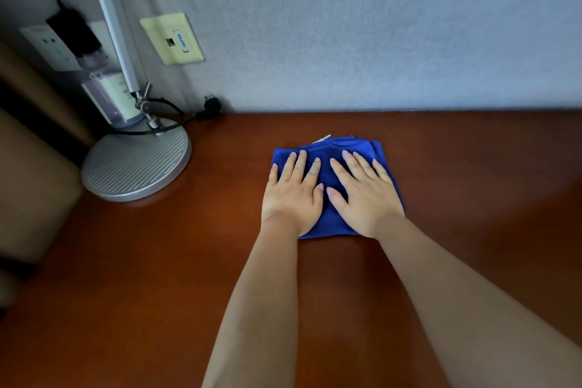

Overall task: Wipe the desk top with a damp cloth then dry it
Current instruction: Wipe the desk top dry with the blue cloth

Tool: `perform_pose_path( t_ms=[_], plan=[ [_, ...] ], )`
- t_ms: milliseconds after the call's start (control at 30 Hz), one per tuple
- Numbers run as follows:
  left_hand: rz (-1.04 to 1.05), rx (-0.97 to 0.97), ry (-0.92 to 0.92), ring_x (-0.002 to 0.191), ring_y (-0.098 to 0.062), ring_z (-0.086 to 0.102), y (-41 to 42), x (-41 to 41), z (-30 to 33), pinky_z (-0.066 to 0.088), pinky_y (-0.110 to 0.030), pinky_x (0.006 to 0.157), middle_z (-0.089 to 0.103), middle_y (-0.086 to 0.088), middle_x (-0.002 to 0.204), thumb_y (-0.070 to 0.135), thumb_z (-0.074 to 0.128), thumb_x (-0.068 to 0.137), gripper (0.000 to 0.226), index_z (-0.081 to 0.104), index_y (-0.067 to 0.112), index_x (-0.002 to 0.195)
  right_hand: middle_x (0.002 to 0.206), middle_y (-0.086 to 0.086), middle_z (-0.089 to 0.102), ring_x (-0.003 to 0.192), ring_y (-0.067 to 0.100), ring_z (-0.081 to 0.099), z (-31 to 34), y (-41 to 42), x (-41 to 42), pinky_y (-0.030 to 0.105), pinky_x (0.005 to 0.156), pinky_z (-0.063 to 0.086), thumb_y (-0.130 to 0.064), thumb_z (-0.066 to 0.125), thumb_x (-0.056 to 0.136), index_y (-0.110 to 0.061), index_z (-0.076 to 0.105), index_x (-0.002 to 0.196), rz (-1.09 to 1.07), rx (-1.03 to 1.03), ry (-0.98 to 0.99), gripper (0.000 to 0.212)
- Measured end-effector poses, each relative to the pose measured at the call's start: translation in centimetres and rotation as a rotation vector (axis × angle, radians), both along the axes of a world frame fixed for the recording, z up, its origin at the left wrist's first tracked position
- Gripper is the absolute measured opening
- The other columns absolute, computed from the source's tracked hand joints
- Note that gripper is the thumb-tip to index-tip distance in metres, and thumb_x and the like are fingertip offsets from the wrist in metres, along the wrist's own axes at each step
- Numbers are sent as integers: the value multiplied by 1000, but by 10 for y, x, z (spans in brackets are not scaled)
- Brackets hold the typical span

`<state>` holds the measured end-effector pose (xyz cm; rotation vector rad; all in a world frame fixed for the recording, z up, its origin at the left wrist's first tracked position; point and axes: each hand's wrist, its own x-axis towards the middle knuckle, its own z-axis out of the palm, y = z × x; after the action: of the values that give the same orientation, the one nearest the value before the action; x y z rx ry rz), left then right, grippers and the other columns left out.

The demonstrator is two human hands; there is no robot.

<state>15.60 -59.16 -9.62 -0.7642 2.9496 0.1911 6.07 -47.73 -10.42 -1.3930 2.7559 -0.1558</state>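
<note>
A folded blue cloth (pixel 356 148) lies on the reddish-brown desk top (pixel 157 261), a little behind the middle and close to the back wall. My left hand (pixel 293 192) presses flat on the cloth's left half, fingers straight and spread. My right hand (pixel 362 195) lies flat on its right half, fingers also straight. The two thumbs nearly touch over the cloth's centre. A small white label pokes out at the cloth's far edge. Most of the cloth is hidden under my hands.
A silver desk lamp with a round ribbed base (pixel 135 164) stands at the back left, its pole leaning up along the wall. A black cable and plug (pixel 208 105) lie behind it. Wall sockets (pixel 171 39) sit above. The desk's left edge borders a beige surface (pixel 31 186).
</note>
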Motion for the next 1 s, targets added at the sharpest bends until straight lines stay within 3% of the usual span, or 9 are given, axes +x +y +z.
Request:
perform_pose_path(
  t_ms=[400,567,733,1000],
  plan=[
    [-65,-7,-4,148,-17,-15,82,116,-2,-7,-41,120,-10,0,162,40,12,104,55,-3,26,154,162,-1,-1,148,13,-5,2,89,124,36,120,-6,-51,18,100,-25,8,154,-53,9,-36,61],
    [-67,-11,-29,148,-17,-16,122,166,0,-6,-42,121,-12,-1,162,40,11,104,55,-4,25,154,162,-1,4,148,14,0,2,126,174,36,119,-6,-58,-12,76,-25,12,154,-59,20,-33,88],
    [-83,-18,-28,148,-18,-17,139,190,0,-8,-42,120,-13,-1,162,40,11,103,55,-5,26,154,161,1,7,148,15,3,2,146,201,36,117,-6,-57,-10,77,-24,16,153,-66,-1,-49,87],
    [-86,-19,-16,147,-16,-17,121,168,-1,-10,-41,119,-14,1,162,39,11,103,55,-6,27,154,161,1,11,148,16,6,-4,127,180,39,120,0,-58,-3,80,-24,20,152,-82,-33,-25,84]
  ],
)
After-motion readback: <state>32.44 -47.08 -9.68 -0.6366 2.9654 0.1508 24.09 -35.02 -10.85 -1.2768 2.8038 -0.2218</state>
